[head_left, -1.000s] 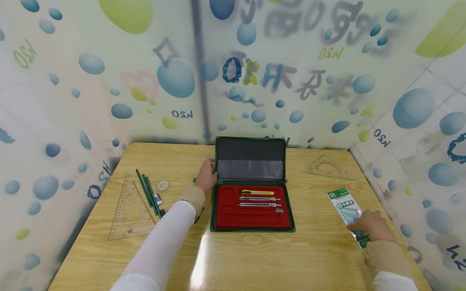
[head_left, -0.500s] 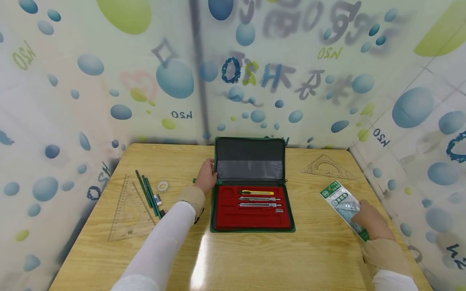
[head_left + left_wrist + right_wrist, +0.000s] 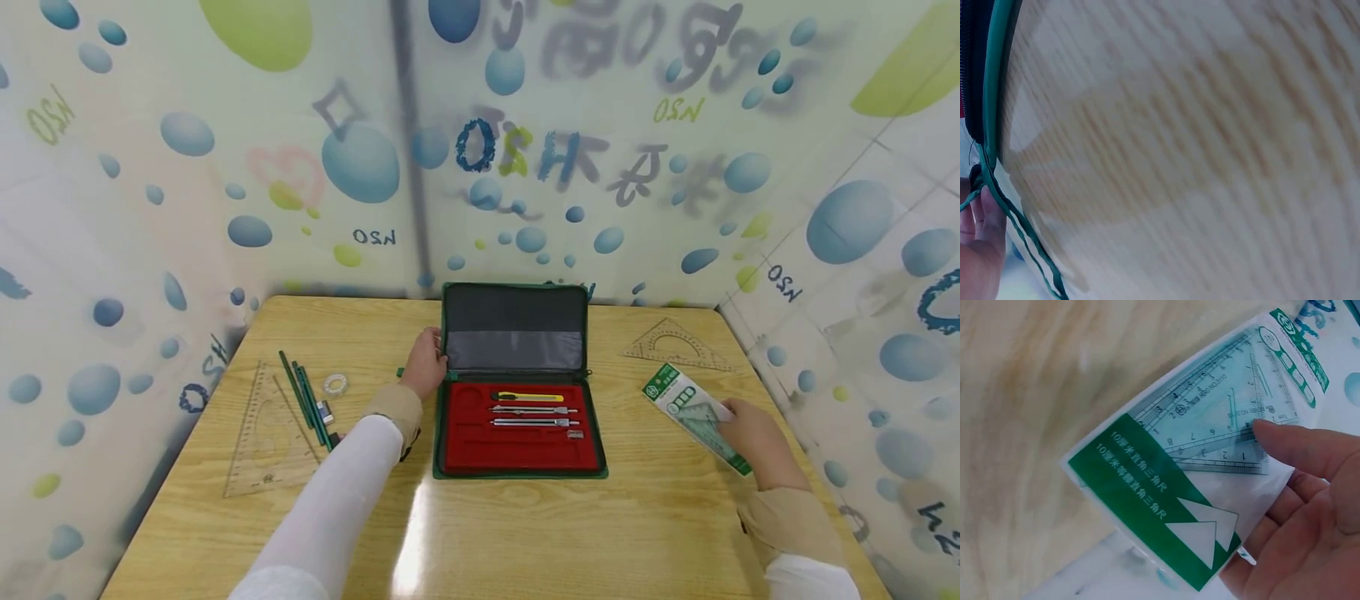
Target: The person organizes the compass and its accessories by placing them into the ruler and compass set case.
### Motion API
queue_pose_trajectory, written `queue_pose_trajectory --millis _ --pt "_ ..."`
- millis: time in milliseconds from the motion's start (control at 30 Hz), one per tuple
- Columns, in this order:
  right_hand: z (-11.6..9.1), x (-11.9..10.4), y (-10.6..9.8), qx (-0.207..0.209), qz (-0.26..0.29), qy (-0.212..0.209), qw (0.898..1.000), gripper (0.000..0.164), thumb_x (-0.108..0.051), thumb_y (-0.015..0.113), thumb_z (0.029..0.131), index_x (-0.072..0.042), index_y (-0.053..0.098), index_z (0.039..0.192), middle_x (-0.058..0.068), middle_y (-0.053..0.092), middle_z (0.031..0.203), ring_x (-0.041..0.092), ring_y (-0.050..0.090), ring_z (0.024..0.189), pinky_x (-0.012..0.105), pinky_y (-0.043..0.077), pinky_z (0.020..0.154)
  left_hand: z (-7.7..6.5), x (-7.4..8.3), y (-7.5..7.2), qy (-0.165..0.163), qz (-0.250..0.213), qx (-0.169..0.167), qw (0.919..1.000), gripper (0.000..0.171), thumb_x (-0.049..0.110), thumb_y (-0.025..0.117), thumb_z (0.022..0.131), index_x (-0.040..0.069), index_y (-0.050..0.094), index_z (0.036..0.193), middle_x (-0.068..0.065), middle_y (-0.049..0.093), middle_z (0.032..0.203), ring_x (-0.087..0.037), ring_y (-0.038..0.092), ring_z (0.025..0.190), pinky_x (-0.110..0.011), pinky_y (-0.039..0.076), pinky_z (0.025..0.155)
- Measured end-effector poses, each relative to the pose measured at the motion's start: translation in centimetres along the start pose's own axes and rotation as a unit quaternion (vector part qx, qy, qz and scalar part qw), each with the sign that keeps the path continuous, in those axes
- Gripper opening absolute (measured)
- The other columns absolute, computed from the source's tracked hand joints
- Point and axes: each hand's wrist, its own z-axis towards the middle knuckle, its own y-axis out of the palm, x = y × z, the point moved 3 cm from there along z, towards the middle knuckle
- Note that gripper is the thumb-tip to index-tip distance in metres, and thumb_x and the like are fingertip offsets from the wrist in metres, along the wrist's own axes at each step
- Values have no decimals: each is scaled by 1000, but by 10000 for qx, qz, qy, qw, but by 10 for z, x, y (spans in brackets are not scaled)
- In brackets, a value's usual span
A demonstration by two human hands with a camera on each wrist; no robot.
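On the table, your case lies open, lid raised; your left hand grips its left edge, fingers curled. Right of the case, your right hand pinches the packet between thumb and fingers. The cutter and smaller sharpener lie in the case.

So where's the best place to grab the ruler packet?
Take the packet by its long right edge, coming from the right: it looks flat and thin, so thumb in front and fingers behind should pinch it well, as the right hand does here.
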Motion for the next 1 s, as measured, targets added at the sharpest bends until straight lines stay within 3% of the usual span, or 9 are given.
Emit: queue_pose_trajectory --millis 133,267,500,700,1000 --pt "0 -13 -4 315 -37 -333 9989 39 -9 51 90 17 47 119 39 51 112 48 54 93 54 44 73 -1 0 -1 46 -1 -30 10000 37 -1 49 93 -1 34 127 -14 42 111 -28 48 99 -38 43 82" --pt "-1 -31 -8 515 -114 -586 9969 39 -11 52 92 13 49 121 37 53 114 48 55 94 52 45 71 0 0 -3 323 24 14 9995 30 -3 51 91 -1 38 118 -15 44 102 -29 48 94 -38 42 78" --pt "3 -79 -12 1052 -129 -1169 9875 32 -12 54 93 8 55 119 31 59 110 46 57 94 54 45 73 -2 -3 -6 649 -80 202 9977 28 -8 57 85 -2 43 109 -16 49 96 -30 53 93 -42 45 81" --pt "14 -126 -9 1228 -151 -1779 9762 30 -12 56 93 2 59 118 24 63 108 38 61 89 50 47 71 -2 -6 -6 575 -140 186 9981 30 -7 57 85 -1 44 111 -15 50 98 -30 54 95 -41 45 83" --pt "43 -209 0 1352 -488 -2448 9589 24 -17 57 93 -6 65 113 12 66 107 28 62 92 44 50 78 -2 -2 -5 504 -41 133 9986 31 -7 56 87 -3 44 115 -16 50 98 -30 54 94 -41 46 82"
